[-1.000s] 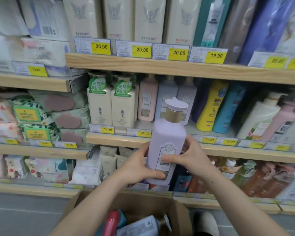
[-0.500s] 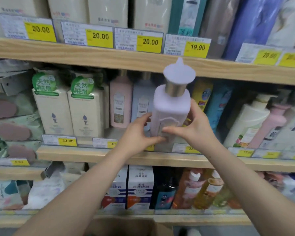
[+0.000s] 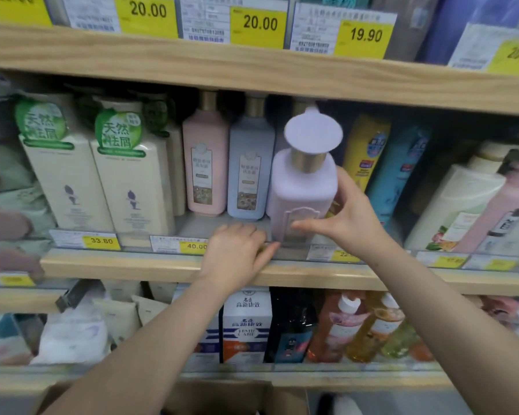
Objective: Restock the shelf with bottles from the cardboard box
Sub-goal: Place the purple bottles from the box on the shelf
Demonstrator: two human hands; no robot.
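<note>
A lilac pump bottle [image 3: 300, 187] with a gold collar stands at the front of the middle wooden shelf [image 3: 126, 265], just right of a pale blue bottle [image 3: 249, 169] and a pink bottle [image 3: 204, 163] of the same shape. My right hand [image 3: 352, 220] grips the lilac bottle, thumb across its front label and fingers around its right side. My left hand [image 3: 234, 253] lies on the shelf's front rail beside the bottle's lower left corner, fingers curled, holding nothing. Only the top rim of the cardboard box [image 3: 237, 396] shows at the bottom edge.
Cream boxed bottles [image 3: 126, 187] stand to the left, yellow [image 3: 366, 148] and teal [image 3: 399, 166] bottles to the right. The upper shelf board [image 3: 252, 73] hangs close above the pump head. The lower shelf holds cartons and orange bottles [image 3: 342, 327].
Both hands carried the lilac bottle up from the box and forward onto the middle shelf. It now stands there, and my left hand has come off it onto the rail.
</note>
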